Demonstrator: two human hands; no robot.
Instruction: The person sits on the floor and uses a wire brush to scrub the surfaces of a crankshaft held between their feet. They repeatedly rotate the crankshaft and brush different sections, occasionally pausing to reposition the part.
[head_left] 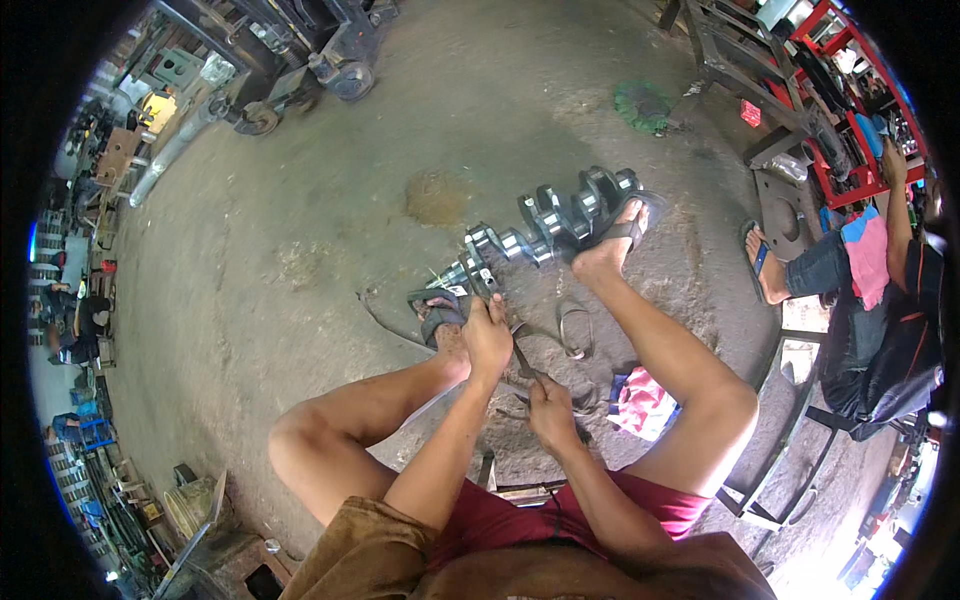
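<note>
On a stained grey concrete workshop floor [330,200], a shiny steel crankshaft [545,225] lies slantwise between the dark strapped sandals [628,228] of a seated worker in dark red shorts [650,505]. The left hand [486,338] is clenched at the crankshaft's nearer end, apparently on a dark, flat, belt-like strip [522,362]; the right hand [553,410] grips the same strip, closer to the body. An uneven pull or a shifting foot could roll the shaft toward bare toes; a worn strip could snap, or slip from a loosening grip.
</note>
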